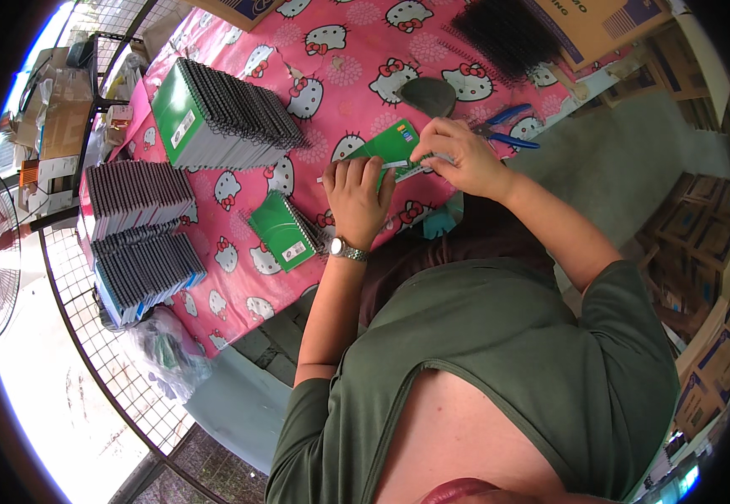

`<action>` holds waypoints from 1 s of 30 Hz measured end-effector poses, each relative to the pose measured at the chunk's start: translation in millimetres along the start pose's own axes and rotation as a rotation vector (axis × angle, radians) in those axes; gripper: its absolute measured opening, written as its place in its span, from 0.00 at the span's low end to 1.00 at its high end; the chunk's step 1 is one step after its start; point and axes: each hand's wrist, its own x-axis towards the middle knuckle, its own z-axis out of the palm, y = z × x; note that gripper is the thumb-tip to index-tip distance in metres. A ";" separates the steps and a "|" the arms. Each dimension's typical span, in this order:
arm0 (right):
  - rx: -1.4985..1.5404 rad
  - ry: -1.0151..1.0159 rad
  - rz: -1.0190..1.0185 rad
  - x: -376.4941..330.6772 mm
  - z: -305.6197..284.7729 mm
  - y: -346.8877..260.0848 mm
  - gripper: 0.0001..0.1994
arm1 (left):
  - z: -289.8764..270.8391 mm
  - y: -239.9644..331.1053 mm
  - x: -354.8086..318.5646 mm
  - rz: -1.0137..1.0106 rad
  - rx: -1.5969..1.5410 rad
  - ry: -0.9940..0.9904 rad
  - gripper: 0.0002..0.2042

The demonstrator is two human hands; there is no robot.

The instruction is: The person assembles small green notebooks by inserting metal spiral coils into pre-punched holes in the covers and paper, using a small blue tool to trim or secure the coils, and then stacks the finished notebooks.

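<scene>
A green-covered notebook [392, 143] lies on the pink cartoon-print tablecloth [331, 76] in front of me. My left hand [356, 195], with a metal wristwatch, presses flat on its near edge. My right hand [457, 155] pinches the notebook's right edge, where a thin white strip or spiral sticks out. A finished green spiral notebook [285, 231] lies just left of my left hand.
A long row of green spiral notebooks [222, 118] stands at the back left. Stacks of dark unbound pads [138, 227] sit at the left table edge. Blue-handled pliers [507, 128], a grey stone-like lump [428, 94], black spiral coils [507, 34] and cardboard boxes [608, 25] are at the back right.
</scene>
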 end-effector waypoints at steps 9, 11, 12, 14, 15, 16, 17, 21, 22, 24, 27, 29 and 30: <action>0.007 -0.127 0.117 6.3 -8.5 -13.2 0.13 | 7.8 19.0 3.7 0.038 0.061 -0.031 0.13; 0.011 -0.242 0.236 9.5 -11.7 -11.7 0.15 | 7.0 21.0 4.3 0.005 0.085 -0.080 0.13; -0.037 -0.234 0.184 9.2 -12.7 -14.9 0.15 | 6.2 20.9 4.2 0.004 0.074 -0.088 0.13; -0.130 -0.218 0.078 9.8 -16.3 -26.2 0.15 | 4.0 20.2 3.5 0.002 0.052 -0.105 0.13; -0.080 -0.311 0.179 17.4 -19.8 -29.3 0.15 | 3.8 19.5 2.6 0.001 0.054 -0.100 0.13; -0.029 -0.403 0.279 29.9 -23.7 -30.3 0.15 | 3.7 18.5 1.4 -0.001 0.056 -0.095 0.13; 0.024 -0.497 0.380 39.8 -25.7 -25.4 0.16 | 3.8 17.2 -0.7 -0.003 0.059 -0.093 0.13; -0.424 -0.397 -0.164 58.1 -38.4 53.5 0.22 | 5.7 14.9 0.9 0.030 0.048 -0.109 0.13; -0.503 -0.486 -0.153 61.1 -41.1 64.3 0.21 | 4.9 12.6 1.5 0.042 0.039 -0.110 0.13; -0.526 -0.558 -0.106 65.6 -44.9 59.8 0.21 | 0.3 13.5 3.6 0.004 0.066 -0.094 0.13; -0.079 -0.478 0.074 65.6 -50.0 29.9 0.21 | -6.9 11.0 -1.3 -0.112 0.085 -0.053 0.14; 0.428 -0.670 0.201 62.8 -43.9 10.5 0.21 | -1.1 -3.7 -8.8 -0.156 -0.057 -0.071 0.15; 0.686 -0.757 0.266 62.1 -41.4 6.2 0.21 | 0.1 -6.8 -9.7 -0.109 -0.055 -0.061 0.16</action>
